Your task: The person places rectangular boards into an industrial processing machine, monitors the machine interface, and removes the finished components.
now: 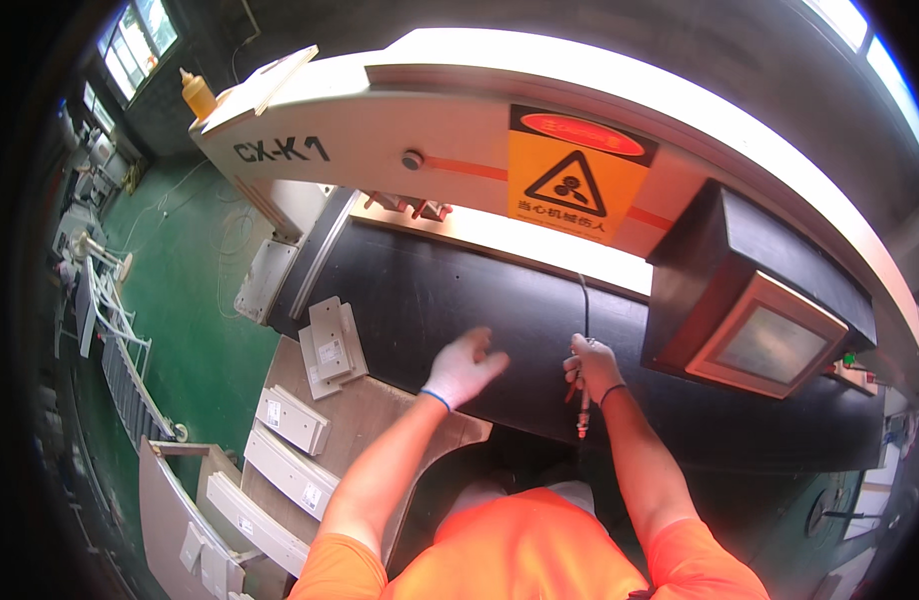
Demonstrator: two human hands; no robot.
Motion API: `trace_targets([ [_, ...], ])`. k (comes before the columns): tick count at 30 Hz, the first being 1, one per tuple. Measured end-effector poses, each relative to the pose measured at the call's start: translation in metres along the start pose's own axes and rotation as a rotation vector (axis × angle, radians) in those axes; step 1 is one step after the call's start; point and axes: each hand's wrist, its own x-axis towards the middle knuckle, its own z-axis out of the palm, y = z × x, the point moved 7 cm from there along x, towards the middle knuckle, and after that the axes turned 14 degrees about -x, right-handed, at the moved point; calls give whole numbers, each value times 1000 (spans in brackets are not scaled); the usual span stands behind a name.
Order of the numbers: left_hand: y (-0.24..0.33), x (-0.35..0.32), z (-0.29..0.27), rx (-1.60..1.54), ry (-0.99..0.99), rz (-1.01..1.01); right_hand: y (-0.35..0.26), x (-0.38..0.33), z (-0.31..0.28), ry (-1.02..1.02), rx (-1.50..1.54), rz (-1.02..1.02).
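Orange sleeves are filling the bottom of our view, and from them our two forearms are reaching up toward the black belt [460,290] of the machine. We are holding the left hand [462,368], in a white glove with a blue cuff, over the near edge of that belt, fingers spread loose and closing on nothing. We are wrapping the bare right hand [592,366] tight around a slim tool [583,405], its tip pointing down toward us past the belt's near edge and its thin cable [585,305] running up across the belt. Left of our arms, pale flat parts [292,420] are lying in a row on a wooden bench [380,425], and two more of them [332,345] are sitting stacked at the bench's far corner, just touching the belt's edge. Further out, a boxed screen [770,345] is angling toward us on the right. Beyond the belt, the machine's white arch [380,120] is spanning the scene, carrying an orange warning sign [575,175], with a yellow squeeze bottle [198,95] standing on its far left end. Green floor [195,330] is stretching away on the left.
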Motion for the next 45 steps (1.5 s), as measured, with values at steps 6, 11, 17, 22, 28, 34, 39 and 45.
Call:
trace_targets([
  [6,-108,-46,78,-832,299,-152,-93,-34,185,-492,-361,-142],
  [11,-115,-44,33,-1131,458,-273,-196,86,142,434,-831,-860],
  [17,-137,-58,37,-1253,436,-113,-268,243,123,410,-1336,-578],
  [22,-136,-59,38,-1352,402,-105,-270,247,122,477,-1429,-606],
  [28,-136,-57,38,-1333,364,-93,-274,230,128,470,-1437,-588],
  [34,-137,-57,37,-1348,332,-100,-221,247,124,409,-1200,-769],
  [39,-138,-60,40,-1338,358,-102,-243,231,136,366,-1205,-849],
  [45,-138,-55,42,-1344,361,-54,-256,220,131,327,-1201,-617],
])
